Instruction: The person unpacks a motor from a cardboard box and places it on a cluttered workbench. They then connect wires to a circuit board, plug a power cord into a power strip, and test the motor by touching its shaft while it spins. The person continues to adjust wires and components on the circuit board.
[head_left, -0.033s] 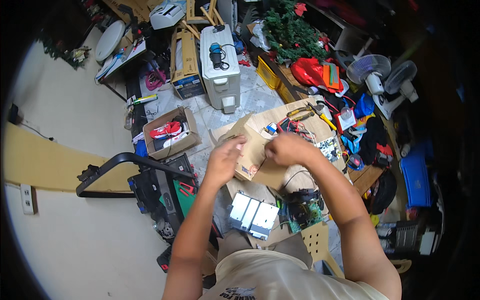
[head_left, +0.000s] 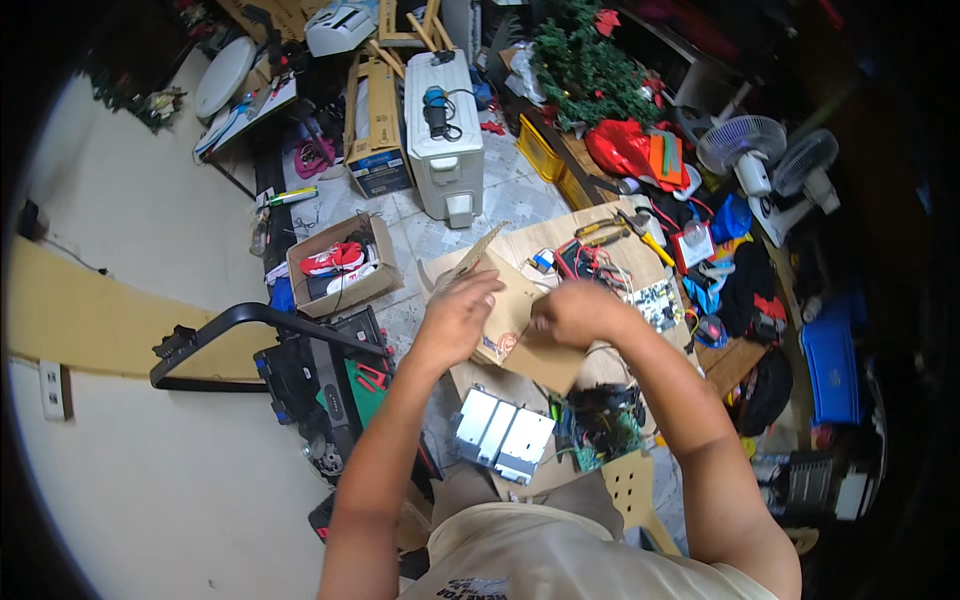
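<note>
By the left hand (head_left: 458, 318), the box (head_left: 516, 298) is gripped at its left side, over the table (head_left: 560, 225). The right hand (head_left: 575, 313) is curled at the opposite side; whether something is pinched cannot be told. A metal unit (head_left: 487, 420) is seen nearby.

There are two hands (head_left: 455, 318), two fans (head_left: 742, 148) (the same tally), one cooler (head_left: 445, 152) and one silver unit (head_left: 503, 432).

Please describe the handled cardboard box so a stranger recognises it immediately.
Find the pale wooden table. Over it, between the left hand and right hand, is the cardboard box. Its round reddish print distinguishes it from the open box of shoes farther left.
</note>
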